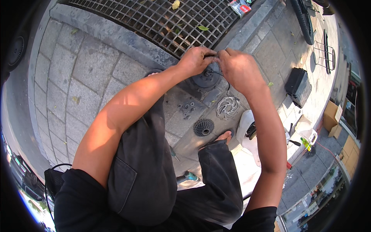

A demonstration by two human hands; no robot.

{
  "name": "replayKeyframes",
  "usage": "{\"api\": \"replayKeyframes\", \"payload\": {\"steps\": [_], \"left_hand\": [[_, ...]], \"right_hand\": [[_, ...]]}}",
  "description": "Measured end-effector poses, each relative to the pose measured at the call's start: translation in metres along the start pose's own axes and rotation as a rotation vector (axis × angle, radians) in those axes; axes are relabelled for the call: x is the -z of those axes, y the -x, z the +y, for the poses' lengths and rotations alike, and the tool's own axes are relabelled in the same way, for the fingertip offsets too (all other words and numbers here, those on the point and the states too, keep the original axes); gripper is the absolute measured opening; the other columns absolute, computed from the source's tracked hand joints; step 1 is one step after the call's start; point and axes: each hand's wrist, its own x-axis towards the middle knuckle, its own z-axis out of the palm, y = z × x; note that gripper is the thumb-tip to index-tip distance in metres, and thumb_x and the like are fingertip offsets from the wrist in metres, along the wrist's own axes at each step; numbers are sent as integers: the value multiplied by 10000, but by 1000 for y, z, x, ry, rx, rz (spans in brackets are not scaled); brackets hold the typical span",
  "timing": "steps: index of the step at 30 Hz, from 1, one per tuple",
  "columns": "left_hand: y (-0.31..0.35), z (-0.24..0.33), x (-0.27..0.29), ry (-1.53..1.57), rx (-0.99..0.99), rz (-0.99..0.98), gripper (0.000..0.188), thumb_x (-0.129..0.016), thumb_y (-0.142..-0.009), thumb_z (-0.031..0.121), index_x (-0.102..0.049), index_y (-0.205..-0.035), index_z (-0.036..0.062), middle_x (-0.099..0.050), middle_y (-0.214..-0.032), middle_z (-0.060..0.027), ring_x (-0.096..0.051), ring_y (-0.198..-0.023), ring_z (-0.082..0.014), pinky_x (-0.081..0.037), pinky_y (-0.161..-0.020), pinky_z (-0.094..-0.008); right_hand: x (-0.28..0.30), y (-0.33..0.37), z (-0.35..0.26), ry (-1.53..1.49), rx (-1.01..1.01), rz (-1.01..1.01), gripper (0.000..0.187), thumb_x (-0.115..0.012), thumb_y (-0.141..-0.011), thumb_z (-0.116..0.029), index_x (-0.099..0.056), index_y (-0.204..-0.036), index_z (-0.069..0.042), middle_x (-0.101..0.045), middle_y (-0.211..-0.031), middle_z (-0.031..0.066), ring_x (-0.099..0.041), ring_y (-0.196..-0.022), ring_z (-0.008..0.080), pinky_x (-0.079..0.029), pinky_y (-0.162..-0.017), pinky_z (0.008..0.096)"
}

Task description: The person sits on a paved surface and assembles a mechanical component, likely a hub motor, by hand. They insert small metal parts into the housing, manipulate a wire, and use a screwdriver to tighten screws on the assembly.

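Observation:
My left hand (196, 62) and my right hand (240, 70) meet fingertip to fingertip above a dark round wheel-hub motor (205, 82) on the paving. Both hands are closed in a pinch, and whatever lies between the fingers is too small and covered to make out. From the hub's axle a black cable (228, 86) curves down on the right, beneath my right hand. Nearer to me are a silver brake disc (228, 108), a black sprocket cassette (203, 127) and several loose nuts and washers (186, 110).
Beyond my hands a metal grate (170, 27) sits inside a stone kerb (112, 29). A teal power drill (190, 176) lies between my legs. To the right are a white bag (247, 129), a black case (298, 87), a cardboard box (332, 117) and a tyre (302, 21).

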Motion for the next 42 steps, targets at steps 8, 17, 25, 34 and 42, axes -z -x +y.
{"api": "replayKeyframes", "payload": {"steps": [8, 17, 25, 34, 42], "left_hand": [[4, 5, 4, 105, 50, 0, 354, -782, -933, 130, -722, -1255, -7, -760, -1214, -166, -729, -1135, -255, -560, -991, -359], [2, 10, 6, 85, 117, -68, 396, -792, -938, 143, -707, -1293, -12, -758, -1212, -177, -728, -1145, -263, -566, -996, -366], [4, 2, 3, 98, 75, 8, 409, -795, -939, 151, -686, -1299, -12, -739, -1262, -183, -702, -1213, -285, -544, -1049, -379], [2, 15, 2, 109, 164, 25, 254, -792, -929, 156, -753, -1141, 19, -773, -1077, -142, -731, -1016, -227, -562, -910, -366], [2, 5, 2, 149, 180, 12, 204, -763, -952, 134, -767, -1124, 23, -778, -1021, -120, -720, -940, -172, -561, -852, -328]], "right_hand": [[5, -16, 8, -569, -607, -143, 245, -666, -976, -154, -729, -1095, 51, -767, -942, 195, -764, -814, 280, -594, -709, 382], [-5, -8, 14, -842, -693, -226, 346, -646, -994, -76, -652, -1321, 39, -765, -998, 116, -747, -807, 232, -592, -735, 357], [14, 0, 4, -53, -94, -284, 389, -583, -879, -16, -648, -1262, 7, -738, -932, 252, -712, -846, 450, -571, -752, 523], [-10, -2, -16, -1184, -1016, -132, 371, -576, -1052, -178, -604, -1334, 62, -754, -928, 114, -750, -761, 227, -571, -667, 374], [18, 1, 0, -285, -314, -205, 304, -701, -984, -246, -701, -1099, 35, -739, -984, 170, -728, -840, 370, -566, -751, 464]]}}
